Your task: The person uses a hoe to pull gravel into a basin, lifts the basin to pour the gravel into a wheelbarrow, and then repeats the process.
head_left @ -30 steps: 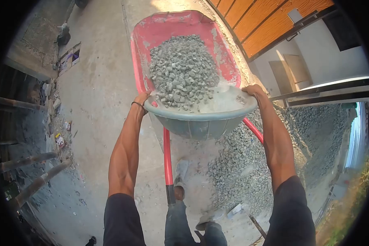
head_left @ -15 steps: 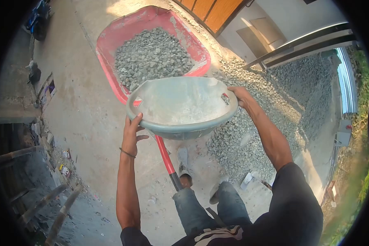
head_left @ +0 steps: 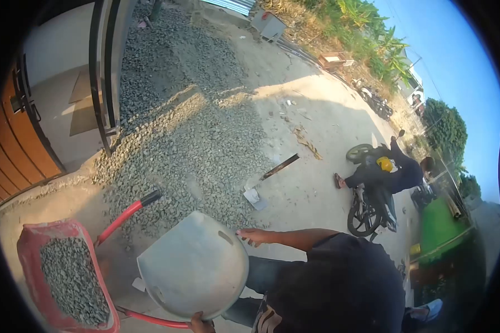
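Between the two bare hands: a rounded grey-green plastic tub (head_left: pixel 191 266), tipped so that its pale, dusty inner face shows, close against the legs of a person in a black shirt (head_left: pixel 344 283).
Tub's slots: two hand-holes; the line from one to the other runs parallel to the straighter edge. I judge this to be the long axis, though the tilt makes it hard to tell.
Right hand (head_left: pixel 254 236): nearest the upper slot, fingertips at the rim, fingers rather straight; whether they grip or only touch, I cannot tell.
Left hand (head_left: pixel 201 324): fingers curled over the lower rim, grasping it, round the curve from the other slot; partly cut off by the picture's edge.
Gravel side: the loose heap of grey crushed stone (head_left: pixel 189 150) lies on the right hand's side, so that hand is nearer to it.
Wheelbarrow side: the red, scuffed wheelbarrow (head_left: pixel 30 252), with grey stones (head_left: pixel 75 280) inside, stands beyond the tub from the body; its lower red handle (head_left: pixel 155 318) ends just beside the left hand.
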Action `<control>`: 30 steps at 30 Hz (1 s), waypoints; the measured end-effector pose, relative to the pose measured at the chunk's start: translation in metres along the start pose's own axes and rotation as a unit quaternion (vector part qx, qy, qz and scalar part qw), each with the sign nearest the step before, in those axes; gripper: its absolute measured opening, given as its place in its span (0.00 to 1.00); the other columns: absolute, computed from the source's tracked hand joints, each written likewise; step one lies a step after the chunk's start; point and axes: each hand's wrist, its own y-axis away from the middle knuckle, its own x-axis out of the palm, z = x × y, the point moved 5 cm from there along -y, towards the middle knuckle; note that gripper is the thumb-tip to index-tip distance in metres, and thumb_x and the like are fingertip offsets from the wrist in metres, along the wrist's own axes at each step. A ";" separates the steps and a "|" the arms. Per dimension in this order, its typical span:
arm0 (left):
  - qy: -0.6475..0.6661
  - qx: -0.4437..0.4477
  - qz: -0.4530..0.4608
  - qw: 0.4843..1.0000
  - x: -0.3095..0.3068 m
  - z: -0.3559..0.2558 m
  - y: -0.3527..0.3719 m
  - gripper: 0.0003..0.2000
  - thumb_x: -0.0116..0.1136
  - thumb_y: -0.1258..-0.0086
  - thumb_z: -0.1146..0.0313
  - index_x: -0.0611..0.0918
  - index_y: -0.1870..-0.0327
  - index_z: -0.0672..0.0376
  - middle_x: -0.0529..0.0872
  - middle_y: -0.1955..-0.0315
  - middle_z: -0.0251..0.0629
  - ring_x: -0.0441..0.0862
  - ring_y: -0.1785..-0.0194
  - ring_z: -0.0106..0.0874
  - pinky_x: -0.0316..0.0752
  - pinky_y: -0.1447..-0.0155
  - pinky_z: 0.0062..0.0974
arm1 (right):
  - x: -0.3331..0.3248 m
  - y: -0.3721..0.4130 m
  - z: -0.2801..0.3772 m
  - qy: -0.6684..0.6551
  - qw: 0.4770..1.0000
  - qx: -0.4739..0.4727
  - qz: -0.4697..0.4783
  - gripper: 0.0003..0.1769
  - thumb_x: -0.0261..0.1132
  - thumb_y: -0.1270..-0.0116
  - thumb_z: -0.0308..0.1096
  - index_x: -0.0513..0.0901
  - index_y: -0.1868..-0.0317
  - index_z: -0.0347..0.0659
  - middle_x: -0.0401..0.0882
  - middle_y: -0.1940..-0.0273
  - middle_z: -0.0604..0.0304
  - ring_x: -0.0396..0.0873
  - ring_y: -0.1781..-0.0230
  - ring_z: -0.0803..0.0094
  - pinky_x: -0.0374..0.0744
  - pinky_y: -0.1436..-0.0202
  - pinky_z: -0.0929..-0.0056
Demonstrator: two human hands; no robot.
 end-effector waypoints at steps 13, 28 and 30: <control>-0.557 -0.062 0.093 0.823 0.116 0.044 -0.095 0.26 0.56 0.38 0.64 0.69 0.40 0.66 0.76 0.52 0.56 0.81 0.64 0.55 0.77 0.66 0.49 | 0.099 -0.018 -0.347 0.237 0.945 0.017 0.223 0.32 0.63 0.39 0.51 0.79 0.46 0.30 0.79 0.46 0.43 0.78 0.45 0.52 0.77 0.43 0.53; -0.696 0.139 0.200 0.676 0.254 0.169 -0.153 0.20 0.60 0.43 0.79 0.75 0.47 0.71 0.77 0.51 0.55 0.79 0.53 0.50 0.83 0.59 0.39 | -0.293 0.046 -0.247 -0.107 0.840 -0.157 -0.508 0.35 0.63 0.36 0.58 0.74 0.40 0.37 0.77 0.48 0.41 0.77 0.49 0.49 0.76 0.46 0.58; -0.665 0.177 0.070 0.722 0.145 0.093 -0.132 0.20 0.61 0.44 0.81 0.75 0.48 0.71 0.77 0.51 0.55 0.79 0.52 0.50 0.84 0.58 0.37 | -0.364 0.045 -0.192 -0.108 0.795 -0.183 -0.568 0.34 0.66 0.37 0.55 0.74 0.40 0.38 0.77 0.48 0.43 0.78 0.51 0.55 0.78 0.52 0.61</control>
